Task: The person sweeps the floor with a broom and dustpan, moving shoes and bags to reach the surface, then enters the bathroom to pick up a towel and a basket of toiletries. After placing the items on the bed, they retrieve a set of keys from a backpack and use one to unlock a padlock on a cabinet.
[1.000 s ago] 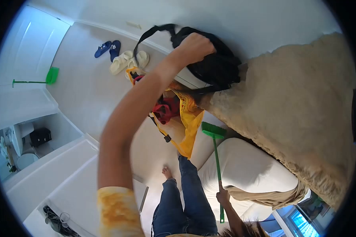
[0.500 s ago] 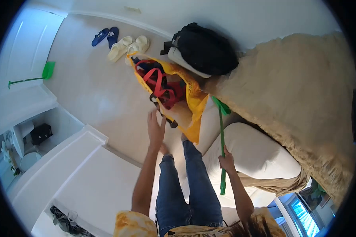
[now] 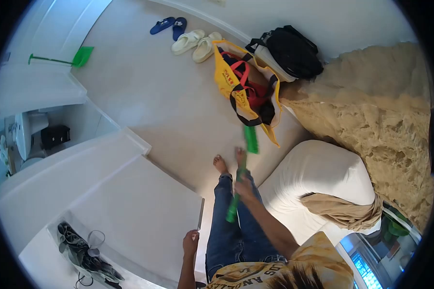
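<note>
My right hand (image 3: 245,189) is wrapped round the handle of a green broom (image 3: 250,139), in front of my legs. The broom's head is low over the floor, close to my feet and just below a yellow tote bag (image 3: 225,79). My left hand (image 3: 190,242) hangs beside the edge of a white panel, its fingers curled in and nothing visible in them. The tote bag stands open on the floor with red straps and dark items inside.
Cream clogs (image 3: 188,42) and blue slippers (image 3: 162,25) lie by the wall. A black backpack (image 3: 294,53) leans near the bag. On the right are a white cushioned seat (image 3: 318,168) and a tan furry cover (image 3: 366,125). A green dustpan (image 3: 83,57) rests by the door.
My left hand has withdrawn from the tote bag towards my body. The bag now stands farther off, by the backpack. My right hand has brought the broom leftward, in front of my legs.
</note>
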Demonstrator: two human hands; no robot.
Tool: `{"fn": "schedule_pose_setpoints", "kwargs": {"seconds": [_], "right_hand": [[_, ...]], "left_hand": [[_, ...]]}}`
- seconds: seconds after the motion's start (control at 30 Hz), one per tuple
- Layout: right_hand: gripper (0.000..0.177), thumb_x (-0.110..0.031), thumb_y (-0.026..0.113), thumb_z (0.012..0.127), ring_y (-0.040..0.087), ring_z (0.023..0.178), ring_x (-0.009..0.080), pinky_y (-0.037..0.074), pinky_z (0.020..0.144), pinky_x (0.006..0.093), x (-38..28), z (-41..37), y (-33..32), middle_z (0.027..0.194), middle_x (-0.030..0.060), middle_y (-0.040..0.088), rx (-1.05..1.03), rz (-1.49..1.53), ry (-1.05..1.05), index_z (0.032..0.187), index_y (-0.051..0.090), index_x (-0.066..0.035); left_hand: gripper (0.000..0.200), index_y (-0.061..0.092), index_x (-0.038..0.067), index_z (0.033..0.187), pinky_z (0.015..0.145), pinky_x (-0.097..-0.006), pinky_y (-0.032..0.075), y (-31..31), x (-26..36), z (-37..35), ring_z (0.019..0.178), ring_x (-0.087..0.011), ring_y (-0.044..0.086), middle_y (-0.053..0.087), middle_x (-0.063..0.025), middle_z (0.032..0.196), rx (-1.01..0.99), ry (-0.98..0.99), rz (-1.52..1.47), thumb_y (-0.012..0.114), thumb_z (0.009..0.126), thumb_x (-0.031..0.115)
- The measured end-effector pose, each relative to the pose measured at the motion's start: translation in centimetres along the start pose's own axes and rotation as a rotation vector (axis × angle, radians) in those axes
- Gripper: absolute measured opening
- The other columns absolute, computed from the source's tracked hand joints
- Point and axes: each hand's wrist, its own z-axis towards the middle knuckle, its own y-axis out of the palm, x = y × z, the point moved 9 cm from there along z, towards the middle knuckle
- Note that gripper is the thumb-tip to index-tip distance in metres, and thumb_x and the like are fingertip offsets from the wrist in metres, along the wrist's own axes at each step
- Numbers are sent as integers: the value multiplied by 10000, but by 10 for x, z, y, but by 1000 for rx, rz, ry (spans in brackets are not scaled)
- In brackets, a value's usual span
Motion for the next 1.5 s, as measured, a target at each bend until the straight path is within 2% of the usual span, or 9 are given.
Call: {"fn": "schedule_pose_setpoints", "kwargs": {"seconds": [0.17,0.27,0.5,0.57,0.73,0.97,1.1,1.33,1.5], "right_hand": [[512,-48,432,786,413,462,88,331,388,223,-132,30,216,593,-29,405,-282,-26,-17,1285,321,-70],[606,-122,460,813,459,503,78,350,437,183,-112,8,149,653,-15,502,-635,250,63,1364,209,-156],[299,-60,410,824,351,341,103,303,335,250,-20,-172,-145,473,-17,347,141,362,333,1118,450,-100],[168,-206,397,874,349,391,73,285,365,250,-13,-127,-131,513,-76,326,198,336,429,712,389,-164],[364,-110,507,792,383,383,83,295,358,226,-66,-22,68,531,-16,390,-219,190,193,1147,427,-119],[719,-81,505,762,555,503,274,456,518,352,-149,-125,-32,624,150,554,-324,-1000,-297,1348,170,-331],[746,-132,498,719,578,596,311,457,590,425,-153,-202,-151,617,136,563,-431,-1285,144,1363,140,-246],[760,-99,525,669,569,559,363,448,540,434,-178,-264,-268,576,206,542,-119,-1241,366,1353,209,-197],[770,-59,551,672,580,545,341,458,521,408,-163,-238,-290,548,170,545,60,-1007,338,1349,221,-220]], "left_hand": [[188,591,35,944,682,-301,472,-27,-53,-37,754,-204,603,616,-101,847,106,-125,-32,568,761,74],[184,597,31,940,680,-291,472,-31,-71,-41,743,-197,603,616,-99,836,123,-102,-130,564,763,70],[207,594,18,960,684,-282,471,17,-56,-31,746,-186,606,624,-118,835,-114,-145,-186,562,782,119],[194,587,11,953,706,-308,466,15,-32,1,767,-224,603,619,-131,834,-69,-29,-121,547,798,120],[265,529,-3,1031,792,-337,433,-19,121,147,894,-258,568,581,-149,967,246,353,-71,487,865,199],[594,339,5,1218,859,-379,388,107,268,366,1044,-227,470,464,-125,1152,-110,-81,-1166,517,814,402],[566,400,11,1123,815,-402,422,232,336,322,921,-244,527,508,-155,1061,-372,-983,-1214,564,774,425],[205,531,49,958,651,-304,485,176,483,357,732,-202,580,596,-75,844,-857,515,-2195,493,857,223],[412,519,21,1078,835,-396,409,285,498,354,996,-248,507,544,-116,1100,-803,-627,-1547,427,875,368]]}}
